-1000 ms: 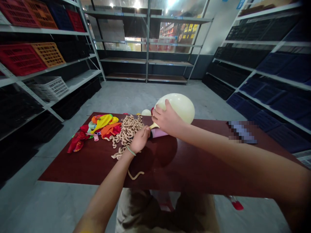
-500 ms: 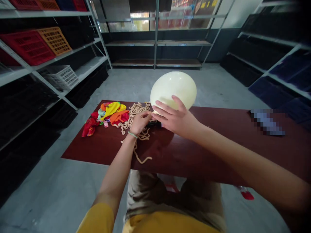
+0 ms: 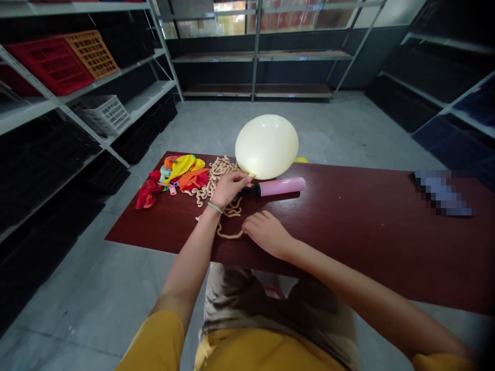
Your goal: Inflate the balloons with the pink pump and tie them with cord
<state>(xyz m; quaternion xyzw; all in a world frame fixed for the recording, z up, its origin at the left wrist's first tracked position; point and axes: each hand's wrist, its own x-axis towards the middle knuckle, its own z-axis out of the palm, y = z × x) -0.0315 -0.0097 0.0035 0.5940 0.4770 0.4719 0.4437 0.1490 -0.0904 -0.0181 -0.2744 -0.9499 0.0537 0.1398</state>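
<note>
An inflated pale cream balloon (image 3: pixel 267 146) rises above the table, its neck pinched in the fingers of my left hand (image 3: pixel 231 188). Lower down and to the right, my right hand (image 3: pixel 268 233) has its fingers closed on the end of a beige cord (image 3: pixel 231 236), whose other part runs back toward the pile. That pile of curly beige cords (image 3: pixel 218 172) lies just behind and left of my left hand. Beneath the balloon rests a pink hand pump (image 3: pixel 282 186) with a black end, partly hidden by my left fingers.
Uninflated coloured balloons (image 3: pixel 185 172) lie heaped on the left of the dark red table (image 3: pixel 348 216). A blurred-out flat object (image 3: pixel 443 193) lies at the right. Shelving with a red crate (image 3: pixel 50 64) and a white basket (image 3: pixel 106 113) stands left.
My right hand has left the balloon, come down toward me and taken the end of a cord. The balloon has shifted slightly left, and the pink pump shows now.
</note>
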